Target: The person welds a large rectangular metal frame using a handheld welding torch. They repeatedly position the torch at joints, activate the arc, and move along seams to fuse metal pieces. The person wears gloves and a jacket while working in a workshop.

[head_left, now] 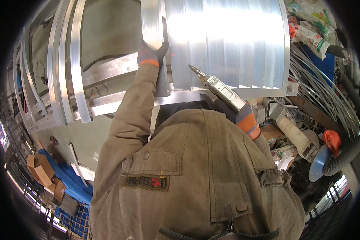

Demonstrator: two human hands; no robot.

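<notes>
Aluminium panel (228, 44) fills the upper centre; our left hand (150, 54) grips its edge strip, our right hand (244, 116) clasps the welding torch (220, 88). We judge joining is underway; next needs steady aim.

- One view only, from a fisheye camera worn on the person's head, looking steeply down over the chest of a khaki jacket (196, 176) that fills the lower middle of the frame.
- It faces forward onto ribbed metal sheeting (228, 40) close by, at upper centre and upper right.
- Straight metal bars (64, 60) bend at upper left (lens distortion), and the corners are black.
</notes>
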